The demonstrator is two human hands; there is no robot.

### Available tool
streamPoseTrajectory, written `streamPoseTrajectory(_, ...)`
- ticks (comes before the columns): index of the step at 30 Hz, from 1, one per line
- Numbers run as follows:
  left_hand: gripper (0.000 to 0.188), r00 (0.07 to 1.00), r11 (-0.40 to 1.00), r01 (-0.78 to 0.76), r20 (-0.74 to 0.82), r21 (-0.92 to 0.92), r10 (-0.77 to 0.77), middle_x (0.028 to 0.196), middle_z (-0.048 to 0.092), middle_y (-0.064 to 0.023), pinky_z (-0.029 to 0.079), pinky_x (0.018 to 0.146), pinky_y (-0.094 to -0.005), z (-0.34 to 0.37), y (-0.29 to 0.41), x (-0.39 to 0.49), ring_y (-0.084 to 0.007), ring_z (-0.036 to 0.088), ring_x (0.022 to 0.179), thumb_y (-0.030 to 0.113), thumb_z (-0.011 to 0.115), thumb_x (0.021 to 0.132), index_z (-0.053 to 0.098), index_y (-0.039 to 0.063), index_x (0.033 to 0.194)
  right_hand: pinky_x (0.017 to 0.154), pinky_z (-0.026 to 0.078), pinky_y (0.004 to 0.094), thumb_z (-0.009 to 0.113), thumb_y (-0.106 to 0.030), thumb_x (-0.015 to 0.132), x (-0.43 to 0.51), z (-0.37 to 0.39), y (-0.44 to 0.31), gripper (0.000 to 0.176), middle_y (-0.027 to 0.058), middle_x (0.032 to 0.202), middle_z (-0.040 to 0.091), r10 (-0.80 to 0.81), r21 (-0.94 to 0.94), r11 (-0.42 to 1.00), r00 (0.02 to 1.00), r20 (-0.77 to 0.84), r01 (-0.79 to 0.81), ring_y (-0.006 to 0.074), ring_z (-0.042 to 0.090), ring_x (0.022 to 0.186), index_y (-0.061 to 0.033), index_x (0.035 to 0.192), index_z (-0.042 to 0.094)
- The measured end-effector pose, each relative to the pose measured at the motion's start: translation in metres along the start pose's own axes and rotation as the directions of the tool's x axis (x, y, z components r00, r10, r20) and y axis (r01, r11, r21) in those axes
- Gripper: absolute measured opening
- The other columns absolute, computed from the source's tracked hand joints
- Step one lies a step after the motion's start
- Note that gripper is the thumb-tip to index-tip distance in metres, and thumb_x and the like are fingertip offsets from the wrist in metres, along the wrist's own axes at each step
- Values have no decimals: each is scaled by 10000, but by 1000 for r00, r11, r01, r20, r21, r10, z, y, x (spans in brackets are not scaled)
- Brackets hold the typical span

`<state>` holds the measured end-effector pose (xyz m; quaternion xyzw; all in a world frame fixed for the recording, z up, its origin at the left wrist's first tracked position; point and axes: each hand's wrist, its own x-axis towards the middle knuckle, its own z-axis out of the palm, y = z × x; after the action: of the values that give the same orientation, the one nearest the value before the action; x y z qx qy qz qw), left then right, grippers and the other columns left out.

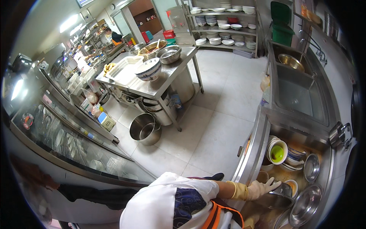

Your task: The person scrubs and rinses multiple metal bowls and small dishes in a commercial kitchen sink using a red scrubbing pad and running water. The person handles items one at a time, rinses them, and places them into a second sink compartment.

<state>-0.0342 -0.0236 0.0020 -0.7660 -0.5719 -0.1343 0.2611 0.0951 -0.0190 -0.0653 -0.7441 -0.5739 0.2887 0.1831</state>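
My left hand (262, 188), in a cream knit glove over a yellow rubber cuff, lies over the rim of a deep steel bowl (277, 199) in the sink. Its fingers are spread along the bowl's near side. Only part of my right hand (251, 221), in a yellowish glove, shows at the bottom edge; what it touches is hidden. Around the steel bowl sit a white bowl with an orange-brown rim (292, 187), a wide steel basin (305, 204) and a smaller steel bowl (311, 168). A white bowl holding something bright green (276, 153) leans on stacked bowls.
Brownish water covers the sink (264, 126) floor. Beyond stands another sink basin (300, 93) with cloudy water. A steel cup (337, 134) sits by the tap. Behind me are a steel table (165, 83), a stockpot (145, 128) on the floor and a dish rack (223, 28). A person (115, 36) stands far off.
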Motion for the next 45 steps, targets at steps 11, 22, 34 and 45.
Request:
streamPoseTrajectory(11,874,964,949,50,263,-311,35,1569,579,-230,356,379,-274,8,8,-5,-46,480,430,109,580,913,269,202,1724,1191,417,381,833,-109,858,-8,11,6,751,130,1523,556,50,130,990,999,-13,-48,272,523,1390,-57,1541,527)
streamPoseTrajectory(22,454,982,910,-74,128,-409,137,1108,740,-189,490,531,-399,42,6,-8,-239,574,584,323,563,979,624,71,1351,1158,445,349,782,-68,917,-51,-31,19,623,110,1455,637,230,755,655,959,-164,-28,223,594,1324,-13,1499,567)
streamPoseTrajectory(34,355,332,311,853,895,-420,297,923,746,-153,632,608,-417,-13,75,-7,-235,725,728,278,731,928,712,-38,1087,946,569,499,666,-297,964,-175,-40,39,541,256,1224,704,239,-43,971,965,104,-236,444,698,1093,-70,1444,566)
streamPoseTrajectory(45,648,567,613,520,777,-595,273,1121,770,-254,613,896,-463,10,87,22,-392,765,1024,436,794,813,686,-38,1241,695,600,538,595,-305,1031,-174,-29,120,281,158,1011,784,170,-278,950,983,66,-145,404,749,789,-127,970,804)
